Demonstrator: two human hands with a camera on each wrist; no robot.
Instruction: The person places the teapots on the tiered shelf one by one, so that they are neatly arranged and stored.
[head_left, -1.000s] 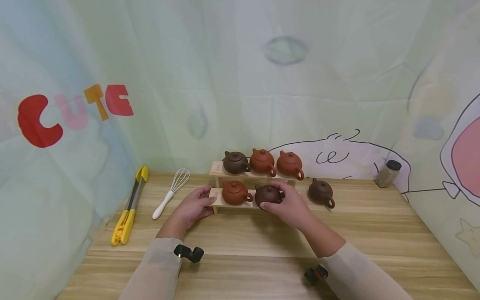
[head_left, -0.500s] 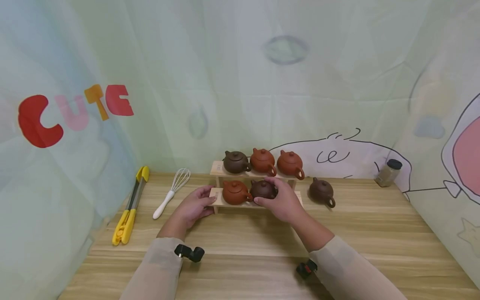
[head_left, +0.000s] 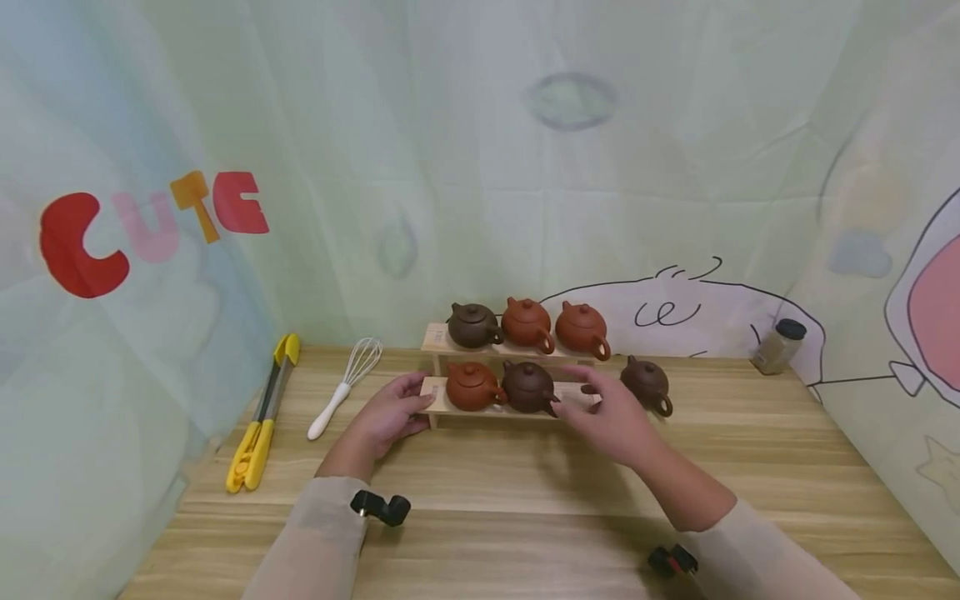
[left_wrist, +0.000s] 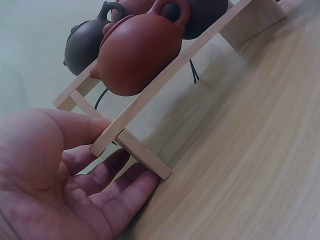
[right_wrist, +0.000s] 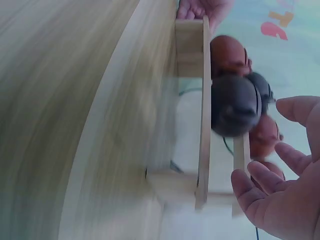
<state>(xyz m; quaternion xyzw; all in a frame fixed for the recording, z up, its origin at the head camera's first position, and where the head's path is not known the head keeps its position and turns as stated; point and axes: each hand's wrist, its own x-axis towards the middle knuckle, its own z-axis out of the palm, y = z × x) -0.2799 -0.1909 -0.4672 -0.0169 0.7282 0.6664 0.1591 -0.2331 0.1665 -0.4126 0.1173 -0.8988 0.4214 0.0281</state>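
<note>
A two-step wooden stand (head_left: 433,387) carries small clay teapots. My left hand (head_left: 387,414) grips the left end of its lower step, thumb on top and fingers underneath, as the left wrist view shows. On that step sit a reddish-brown teapot (head_left: 470,387) and, to its right, a dark brown teapot (head_left: 528,387). My right hand (head_left: 611,423) hovers over the step's right end, fingers spread and apart from the dark teapot in the right wrist view (right_wrist: 235,107). The upper step bears a dark teapot (head_left: 474,326) and two reddish ones (head_left: 527,323).
Another dark teapot (head_left: 645,385) stands on the table right of the stand, partly behind my right hand. Yellow-handled tongs (head_left: 261,425) and a white-handled whisk (head_left: 341,396) lie to the left. A black-capped jar (head_left: 778,347) is at the back right, by the curtain.
The dark brown teapot on the lower step slid left, up beside the reddish one. My right hand has since let go of it and drawn back to the right. My left hand stays put.
</note>
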